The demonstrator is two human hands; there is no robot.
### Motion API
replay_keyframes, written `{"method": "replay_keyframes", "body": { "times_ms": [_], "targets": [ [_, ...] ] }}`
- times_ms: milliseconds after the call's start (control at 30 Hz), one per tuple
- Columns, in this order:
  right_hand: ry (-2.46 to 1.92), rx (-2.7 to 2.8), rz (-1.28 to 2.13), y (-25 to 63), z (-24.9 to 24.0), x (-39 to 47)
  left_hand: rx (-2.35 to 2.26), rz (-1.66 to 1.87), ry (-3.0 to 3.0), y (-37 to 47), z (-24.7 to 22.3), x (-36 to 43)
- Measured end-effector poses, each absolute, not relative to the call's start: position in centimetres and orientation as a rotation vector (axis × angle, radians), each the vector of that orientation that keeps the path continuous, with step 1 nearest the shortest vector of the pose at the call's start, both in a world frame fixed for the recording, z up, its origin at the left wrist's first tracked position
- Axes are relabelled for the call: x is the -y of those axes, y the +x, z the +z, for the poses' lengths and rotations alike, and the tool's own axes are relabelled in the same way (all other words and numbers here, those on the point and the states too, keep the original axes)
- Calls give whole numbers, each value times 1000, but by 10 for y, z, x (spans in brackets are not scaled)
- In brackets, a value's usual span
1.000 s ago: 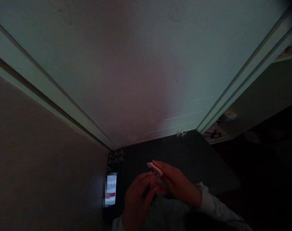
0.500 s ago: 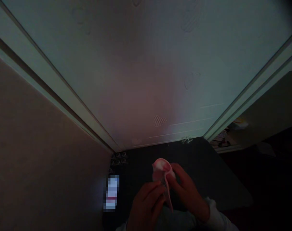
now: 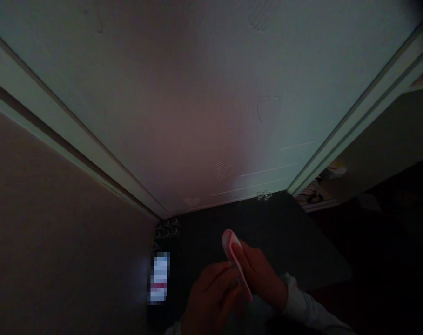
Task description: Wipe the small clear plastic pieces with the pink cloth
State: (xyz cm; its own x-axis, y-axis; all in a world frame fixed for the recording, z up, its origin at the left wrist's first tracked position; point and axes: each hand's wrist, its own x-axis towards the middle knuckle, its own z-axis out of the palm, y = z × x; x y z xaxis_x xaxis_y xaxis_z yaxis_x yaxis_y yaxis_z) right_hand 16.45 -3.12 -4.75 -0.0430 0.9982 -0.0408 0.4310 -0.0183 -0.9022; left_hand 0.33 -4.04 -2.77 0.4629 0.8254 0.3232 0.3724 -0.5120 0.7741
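A thin, soft-looking pink sheet (image 3: 228, 241) is folded over on itself above the dark tabletop, with a narrow rounded bend at its far end. My right hand (image 3: 263, 277) is closed on the sheet's right side, thumb pressed along the fold. On the near left side, the curled fingers of my left hand (image 3: 211, 295) grip the lower part of the same sheet. Its lower edge sticks out between the two hands. The dim light hides what the sheet is made of and most of my left fingertips.
The dark tabletop (image 3: 204, 242) meets a pale panel (image 3: 183, 116) with heart patterns. A bright, pixelated screen (image 3: 159, 277) lies at the left by the brown wall (image 3: 75, 232). Small clear objects (image 3: 167, 228) cluster behind it; other clear pieces (image 3: 264, 195) sit at the back edge.
The pink sheet's wide open loop has been pressed into a narrow fold. My right hand has turned and closed along it. The view has shifted slightly.
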Motion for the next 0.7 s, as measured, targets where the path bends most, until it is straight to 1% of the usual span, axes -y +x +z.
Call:
{"method": "replay_keyframes", "body": {
  "times_ms": [200, 433, 600, 700],
  "targets": [
    [-1482, 1505, 1119, 160, -48, 32, -1034, 997, 2136, 8, -26, 42],
    [-1325, 1158, 1393, 156, -63, 31, -1091, 979, 2032, 10, -25, 38],
    [-1230, 896, 1595, 153, -59, 32, -1227, 969, 1560, 12, -25, 37],
    [-1219, 805, 1587, 154, -52, 34, -1288, 1037, 1163, 11, -30, 38]
  ]
}}
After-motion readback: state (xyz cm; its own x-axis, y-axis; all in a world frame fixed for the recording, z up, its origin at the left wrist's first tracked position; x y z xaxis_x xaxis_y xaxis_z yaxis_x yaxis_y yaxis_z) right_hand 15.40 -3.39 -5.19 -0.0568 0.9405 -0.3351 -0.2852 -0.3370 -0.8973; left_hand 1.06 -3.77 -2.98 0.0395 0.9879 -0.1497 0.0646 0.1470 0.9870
